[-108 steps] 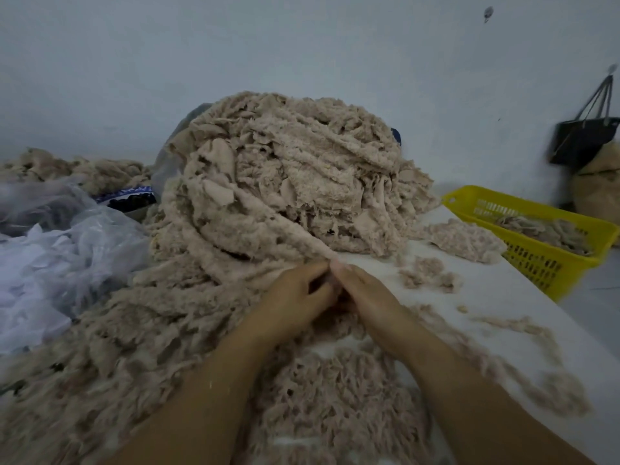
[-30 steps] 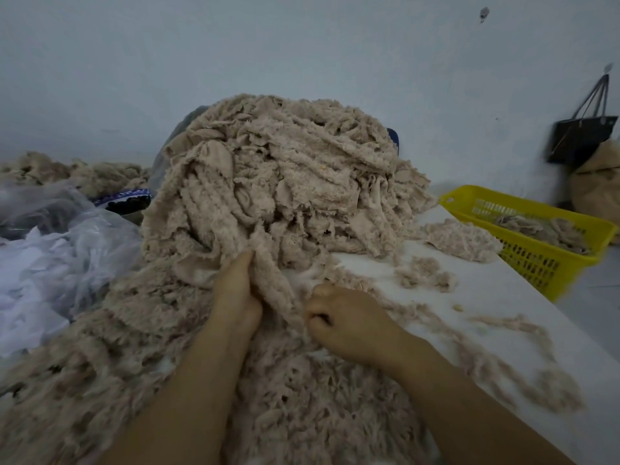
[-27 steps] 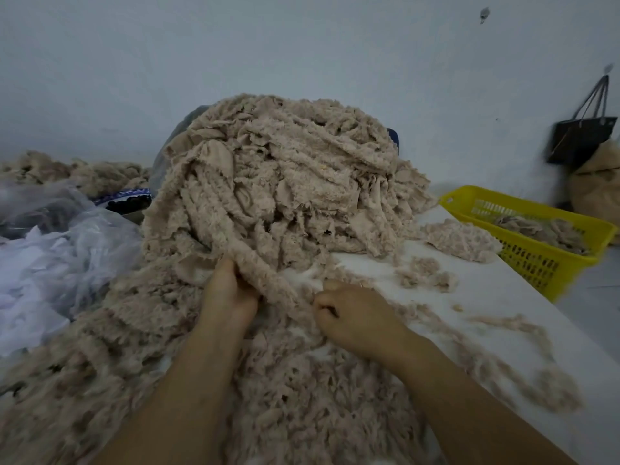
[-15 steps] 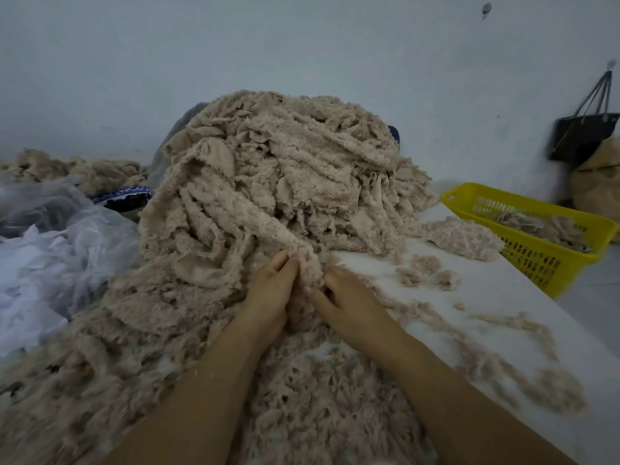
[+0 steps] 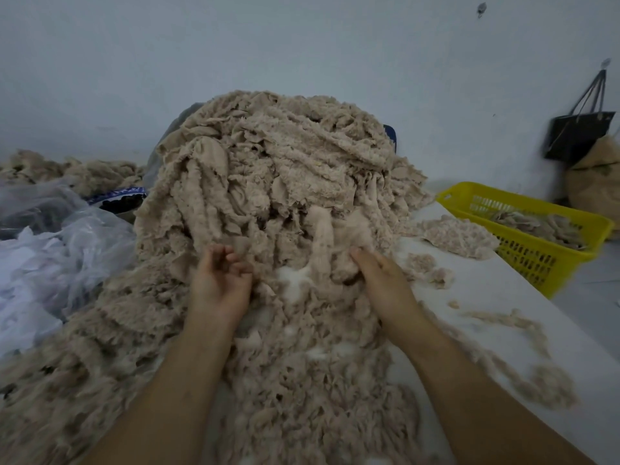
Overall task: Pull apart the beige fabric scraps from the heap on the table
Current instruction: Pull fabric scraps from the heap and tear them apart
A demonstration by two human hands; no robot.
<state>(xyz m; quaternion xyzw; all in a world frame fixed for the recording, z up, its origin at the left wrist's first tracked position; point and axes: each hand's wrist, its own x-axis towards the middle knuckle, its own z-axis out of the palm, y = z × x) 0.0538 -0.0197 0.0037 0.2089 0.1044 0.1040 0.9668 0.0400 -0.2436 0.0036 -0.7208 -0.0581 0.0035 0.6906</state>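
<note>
Pinches a fleecy clump (image 5: 340,261) at the foot of the tall, frayed heap of beige fabric scraps (image 5: 278,176) on the white counter (image 5: 496,297) with the right hand (image 5: 382,283) fingers, curls the left hand (image 5: 219,283) fingers loosely round nothing visible — seems barely begun, with only thin fluffy tufts (image 5: 459,231) loosened and a few limp pieces in the yellow mesh basket (image 5: 523,200).

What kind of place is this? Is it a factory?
Probably a small workshop for sorting cloth waste, though I can't be sure. A huge heap of beige scraps covers the table, a yellow basket holds more of them, and plastic bags lie alongside.
</note>
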